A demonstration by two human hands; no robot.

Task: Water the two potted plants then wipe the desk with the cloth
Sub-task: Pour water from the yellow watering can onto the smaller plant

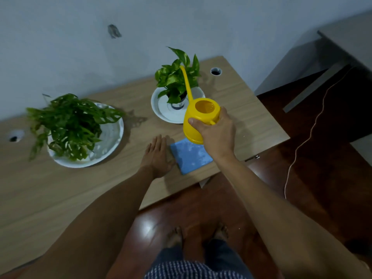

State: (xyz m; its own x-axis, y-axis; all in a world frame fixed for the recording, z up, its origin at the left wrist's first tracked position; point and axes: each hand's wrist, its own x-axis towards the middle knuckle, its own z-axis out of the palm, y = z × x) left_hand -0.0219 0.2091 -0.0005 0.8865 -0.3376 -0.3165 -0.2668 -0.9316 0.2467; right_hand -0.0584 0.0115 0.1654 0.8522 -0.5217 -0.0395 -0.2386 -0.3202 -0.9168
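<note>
My right hand (217,131) grips a yellow watering can (198,117) by its handle, held above the desk. Its long spout reaches up into the leaves of the right plant (177,77), a small pothos in a dark pot on a white saucer (161,105). The left plant (68,123), bushy with holed leaves, sits in a wide white dish (112,137). A folded blue cloth (191,156) lies near the desk's front edge, partly under the can. My left hand (158,156) rests flat on the wooden desk (60,188), fingers apart, touching the cloth's left edge.
Two round cable holes (216,71) (14,137) are cut in the desk near the wall. A grey cabinet (346,37) stands to the right, and a thin cable (306,137) trails across the dark wooden floor. My bare feet (197,236) are below the desk edge.
</note>
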